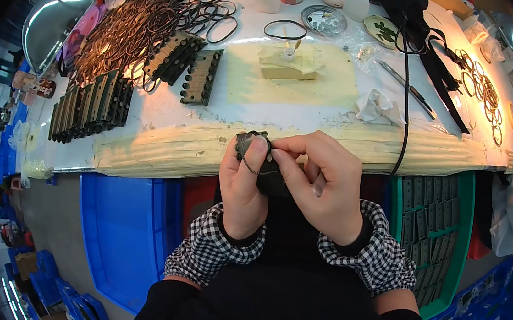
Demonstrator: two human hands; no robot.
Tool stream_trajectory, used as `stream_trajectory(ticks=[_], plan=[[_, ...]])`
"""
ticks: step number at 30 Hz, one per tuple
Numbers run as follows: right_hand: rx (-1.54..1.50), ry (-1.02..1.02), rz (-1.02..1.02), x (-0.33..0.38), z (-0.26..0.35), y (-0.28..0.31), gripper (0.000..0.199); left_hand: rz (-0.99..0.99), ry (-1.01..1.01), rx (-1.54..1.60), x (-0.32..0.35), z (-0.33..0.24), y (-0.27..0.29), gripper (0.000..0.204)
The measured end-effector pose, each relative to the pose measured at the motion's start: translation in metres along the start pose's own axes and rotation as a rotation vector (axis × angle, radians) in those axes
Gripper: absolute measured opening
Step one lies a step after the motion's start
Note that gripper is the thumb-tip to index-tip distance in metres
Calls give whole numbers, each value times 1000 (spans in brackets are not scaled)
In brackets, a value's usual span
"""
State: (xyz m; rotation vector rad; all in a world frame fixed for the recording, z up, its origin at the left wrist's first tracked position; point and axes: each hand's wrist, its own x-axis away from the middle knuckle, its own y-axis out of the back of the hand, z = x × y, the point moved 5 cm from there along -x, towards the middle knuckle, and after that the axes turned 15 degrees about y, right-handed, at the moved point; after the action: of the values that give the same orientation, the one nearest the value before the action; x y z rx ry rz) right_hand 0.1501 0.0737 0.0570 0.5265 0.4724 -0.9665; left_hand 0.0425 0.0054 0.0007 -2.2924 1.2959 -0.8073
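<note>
My two hands, left [242, 187] and right [320, 183], both pinch one dark clip [252, 142] with one thin ring [254, 167] dangling, beside the bench [163, 143].

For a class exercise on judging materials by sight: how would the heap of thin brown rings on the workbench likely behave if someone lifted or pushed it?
The rings look thin and wiry, so each is probably light and slightly springy. They overlap in a tangled heap, so lifting one would likely drag others along. Pushed, the heap would probably slide and spread, not roll.

workshop, cluttered workbench [163, 143], rubber rings [139, 20], parts crates [449, 245]
</note>
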Motion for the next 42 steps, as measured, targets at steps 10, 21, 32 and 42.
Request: stream_trajectory(ticks=[10,21,32,42], plan=[[129,137,-41,1,4,-5,21,-38,15,45,0,3,-3,22],[279,115,69,1,12,-10,23,-10,21,104,3,3,-6,22],[255,157,55,6,8,-9,26,-9,36,84,-1,3,-4,25],[353,178,95,5,12,-11,27,8,92,147,0,0,-6,20]])
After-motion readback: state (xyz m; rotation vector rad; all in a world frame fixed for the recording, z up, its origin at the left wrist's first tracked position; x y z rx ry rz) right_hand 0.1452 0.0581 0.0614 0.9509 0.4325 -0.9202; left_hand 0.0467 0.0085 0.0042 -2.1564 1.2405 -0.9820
